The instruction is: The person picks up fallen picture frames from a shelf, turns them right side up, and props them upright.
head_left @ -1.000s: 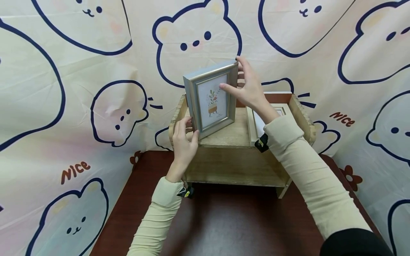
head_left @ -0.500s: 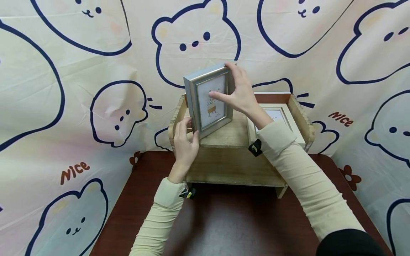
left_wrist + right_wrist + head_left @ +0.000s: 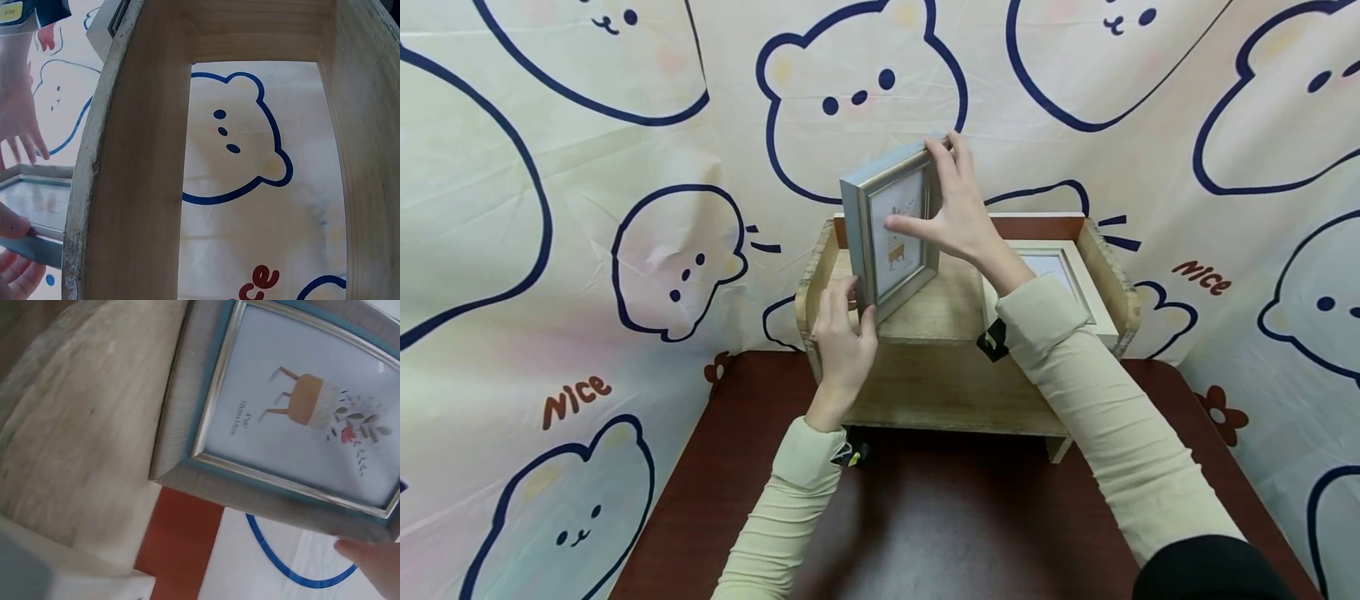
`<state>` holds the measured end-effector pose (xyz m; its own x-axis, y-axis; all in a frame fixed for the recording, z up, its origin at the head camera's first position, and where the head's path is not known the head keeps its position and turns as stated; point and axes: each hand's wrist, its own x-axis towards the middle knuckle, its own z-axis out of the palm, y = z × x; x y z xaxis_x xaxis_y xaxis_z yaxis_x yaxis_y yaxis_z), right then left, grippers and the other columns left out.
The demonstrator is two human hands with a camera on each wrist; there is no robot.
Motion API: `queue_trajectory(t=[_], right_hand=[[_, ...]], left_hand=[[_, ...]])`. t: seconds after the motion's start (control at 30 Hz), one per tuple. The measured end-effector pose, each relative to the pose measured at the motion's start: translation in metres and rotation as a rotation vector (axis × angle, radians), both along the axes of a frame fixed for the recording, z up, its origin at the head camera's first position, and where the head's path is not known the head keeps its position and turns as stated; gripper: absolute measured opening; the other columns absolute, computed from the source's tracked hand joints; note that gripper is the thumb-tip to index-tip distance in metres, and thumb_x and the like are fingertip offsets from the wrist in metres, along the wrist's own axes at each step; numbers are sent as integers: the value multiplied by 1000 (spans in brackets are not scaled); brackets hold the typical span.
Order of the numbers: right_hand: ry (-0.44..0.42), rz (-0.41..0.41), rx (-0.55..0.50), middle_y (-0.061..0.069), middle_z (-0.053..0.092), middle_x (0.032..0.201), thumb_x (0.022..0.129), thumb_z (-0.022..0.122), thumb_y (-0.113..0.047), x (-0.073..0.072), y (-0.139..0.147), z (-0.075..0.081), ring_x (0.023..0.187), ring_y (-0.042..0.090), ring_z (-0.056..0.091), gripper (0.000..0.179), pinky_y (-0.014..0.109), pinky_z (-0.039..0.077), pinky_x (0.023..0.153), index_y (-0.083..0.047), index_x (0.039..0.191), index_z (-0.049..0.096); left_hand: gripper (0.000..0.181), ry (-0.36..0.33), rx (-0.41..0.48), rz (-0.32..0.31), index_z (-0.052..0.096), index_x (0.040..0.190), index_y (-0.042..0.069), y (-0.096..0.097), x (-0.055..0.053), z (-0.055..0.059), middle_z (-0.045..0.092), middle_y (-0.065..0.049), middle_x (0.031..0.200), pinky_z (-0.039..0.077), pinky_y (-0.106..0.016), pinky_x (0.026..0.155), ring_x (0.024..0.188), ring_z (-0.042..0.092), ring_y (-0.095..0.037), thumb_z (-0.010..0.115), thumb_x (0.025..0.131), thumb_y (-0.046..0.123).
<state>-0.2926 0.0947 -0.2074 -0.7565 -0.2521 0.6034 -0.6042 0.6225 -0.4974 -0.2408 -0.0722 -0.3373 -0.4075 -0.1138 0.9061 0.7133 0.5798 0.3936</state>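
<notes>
A silver-blue picture frame [image 3: 896,254] with a potted-plant print stands tilted on the left part of a small wooden shelf [image 3: 943,312], turned at an angle. At its lower left edge my left hand [image 3: 847,346] pinches it, thumb in front and fingers behind. My right hand [image 3: 962,221] holds the upper right edge, its thumb across the front and fingertips at the top corner. In the right wrist view the print [image 3: 306,400] shows large, with one fingertip [image 3: 353,550] on the frame's border. The left wrist view shows the frame [image 3: 44,200] beyond a shelf board.
A cream picture frame [image 3: 1093,287] lies on the shelf's right part, partly covered by my right forearm. Raised wooden sides [image 3: 820,271] bound the shelf top. The shelf stands on a dark red-brown table [image 3: 940,517], with a bear-patterned cloth [image 3: 700,150] behind.
The silver-blue frame has turned, its right edge swinging back and left. My right hand has shifted left over its front with the thumb further across; my left hand has moved slightly right.
</notes>
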Motion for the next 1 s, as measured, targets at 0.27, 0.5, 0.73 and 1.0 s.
queue_trajectory(t=[0.27,0.5,0.73,1.0], right_hand=[[93,-38,124,15,8,149,65,76,-47,8,-14,6,137,22,2,109,37,9,109,-4,145,16],[81,-96,154,16,0,151,61,74,-59,11,-25,3,137,25,-6,114,43,5,109,-12,146,13],[127,-88,159,19,3,150,62,74,-57,12,-25,2,137,25,-5,111,39,2,110,-11,144,16],[130,-28,177,16,13,148,63,75,-54,11,-20,8,137,23,6,108,37,12,109,-7,143,21]], left_hand=[[40,2,6,27,52,110,-5,2,-1,1,53,-19,98,49,-34,73,85,56,-29,66,73,-9],[40,0,1,30,52,111,-5,3,-1,-1,54,-19,99,48,-34,74,86,56,-29,67,73,-8],[39,10,0,9,53,111,-5,3,0,-1,54,-18,98,49,-34,73,86,56,-29,66,75,-7],[32,-16,21,-207,52,115,-12,-11,-8,8,56,-20,88,49,-34,66,76,56,-28,52,85,-1]])
